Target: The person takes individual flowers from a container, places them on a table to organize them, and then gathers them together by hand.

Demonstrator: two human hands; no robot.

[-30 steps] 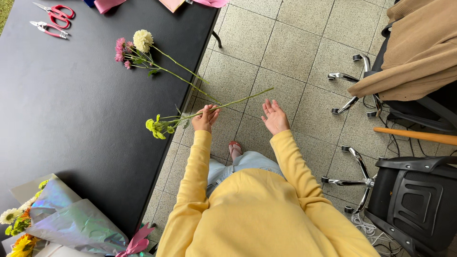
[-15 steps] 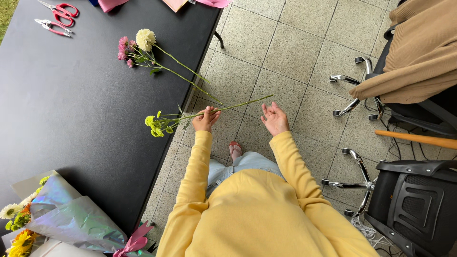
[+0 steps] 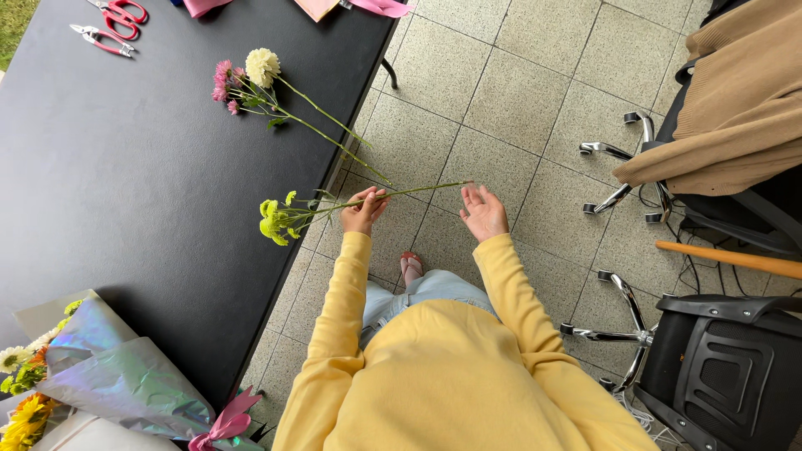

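The left hand is closed around the stem of a yellow-green flower, holding it roughly level above the near right edge of the black table, bloom over the table and stem end out over the tiled floor. The right hand is open, fingers spread, holding nothing, just beside the free end of the stem. Farther along the table edge lie a cream flower and pink flowers; red scissors lie at the far left.
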